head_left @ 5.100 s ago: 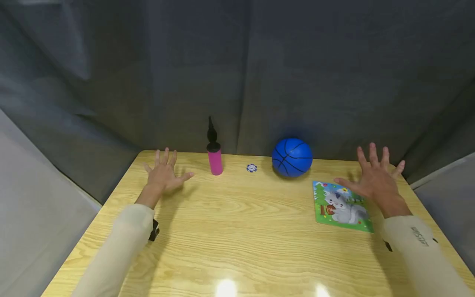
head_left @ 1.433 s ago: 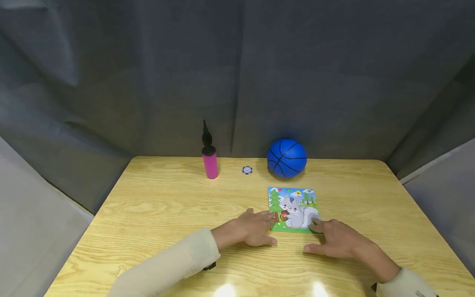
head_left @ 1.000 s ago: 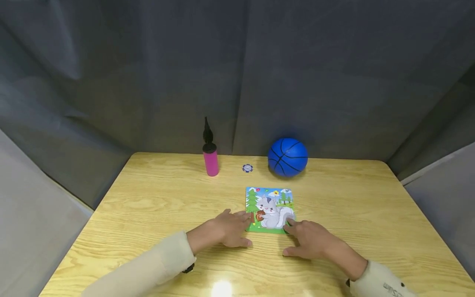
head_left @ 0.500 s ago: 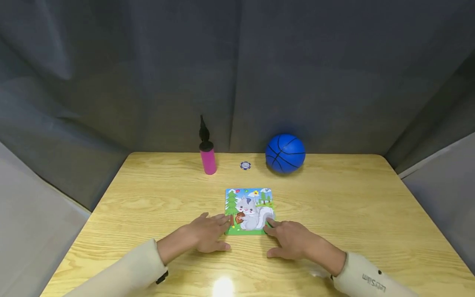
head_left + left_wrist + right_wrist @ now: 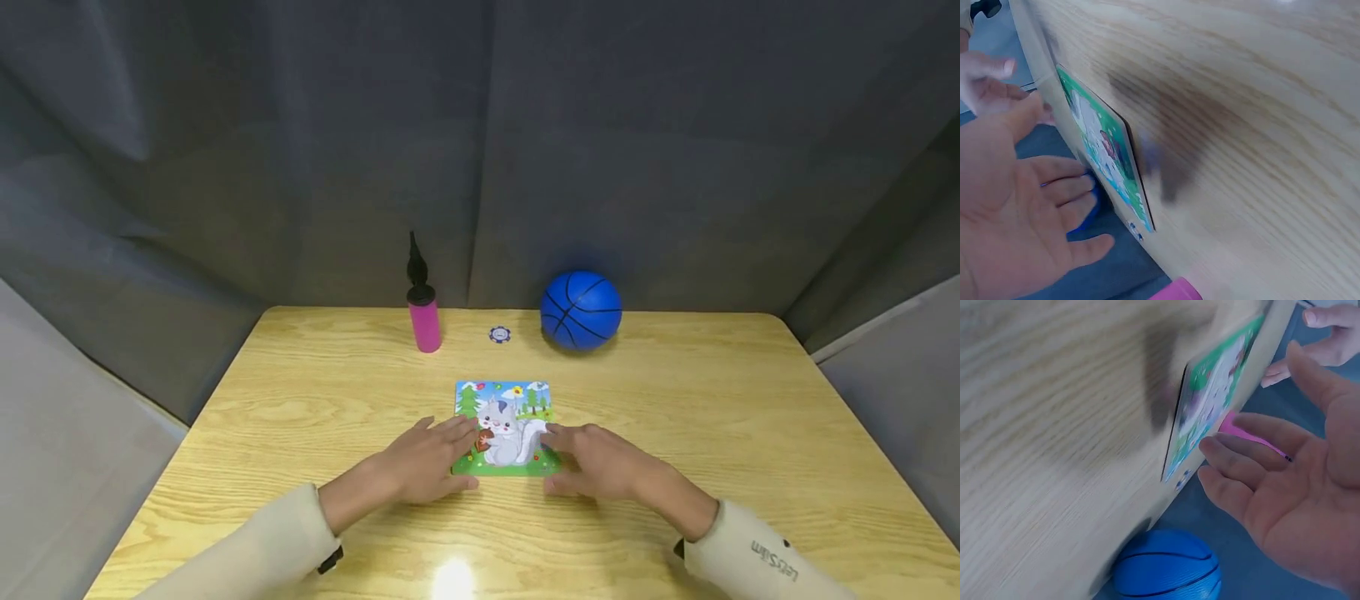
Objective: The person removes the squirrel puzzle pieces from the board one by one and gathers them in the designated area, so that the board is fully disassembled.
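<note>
A flat, square picture board [image 5: 510,450] with a grey squirrel on it lies on the wooden table in front of the person. Over its left edge hovers the left hand [image 5: 423,462], fingers spread and relaxed. The right hand [image 5: 600,462] is over the board's right edge with loosely extended fingers. Both wrist views show a gap between the palms and the table, so the hands appear raised off the board. In the left wrist view the board [image 5: 1100,144] lies beyond the left fingers. The right wrist view shows the board [image 5: 1210,387] beside the right fingertips.
Along the table's back stand a pink hand pump [image 5: 426,325] with a black nozzle and a blue ball [image 5: 581,310] with black basketball lines. A blue-and-white poker chip [image 5: 499,334] lies between them. A dark curtain [image 5: 637,150] hangs behind the table.
Both hands came in from the table's sides and slid the squirrel board leftward from the right side to the middle. In the last half second the hands lifted off it.
</note>
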The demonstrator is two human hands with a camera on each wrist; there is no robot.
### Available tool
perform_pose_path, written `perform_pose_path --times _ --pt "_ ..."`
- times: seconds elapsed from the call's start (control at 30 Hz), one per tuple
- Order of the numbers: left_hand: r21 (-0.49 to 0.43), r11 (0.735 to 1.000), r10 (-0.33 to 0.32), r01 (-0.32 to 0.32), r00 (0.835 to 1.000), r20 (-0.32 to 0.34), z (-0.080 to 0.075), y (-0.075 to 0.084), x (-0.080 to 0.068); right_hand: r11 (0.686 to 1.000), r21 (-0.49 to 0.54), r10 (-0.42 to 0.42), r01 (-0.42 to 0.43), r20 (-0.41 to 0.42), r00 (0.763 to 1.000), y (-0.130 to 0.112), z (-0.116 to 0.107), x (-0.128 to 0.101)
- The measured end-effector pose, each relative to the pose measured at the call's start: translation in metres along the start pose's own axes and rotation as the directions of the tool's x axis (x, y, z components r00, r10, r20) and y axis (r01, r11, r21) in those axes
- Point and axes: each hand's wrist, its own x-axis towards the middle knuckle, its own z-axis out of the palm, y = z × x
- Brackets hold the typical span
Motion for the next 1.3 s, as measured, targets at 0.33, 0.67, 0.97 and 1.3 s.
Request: perform_pose_path --times 0.33,0.67,0.97,1.3 --pt "-0.030 0.999 0.036 -0.038 0.995 -0.093 0.015 0.013 0.042 0.994 0.092 0.078 -0.058 -0.231 0.970 0.025 -0.009 0.032" --pt "-0.068 0.998 -0.016 0.011 0.997 -0.072 0.026 0.017 0.067 0.987 0.106 0.151 -0.124 -0.296 0.943 0.043 -0.003 0.075" --pt "-0.008 1.000 -0.007 0.007 0.999 -0.042 0.031 0.017 0.070 0.985 0.079 0.172 -0.155 -0.283 0.944 0.049 0.003 0.088" --pt "-0.025 1.000 -0.002 0.001 0.999 -0.044 0.032 0.014 0.069 0.980 0.105 0.193 -0.172 -0.253 0.948 0.051 0.002 0.093"
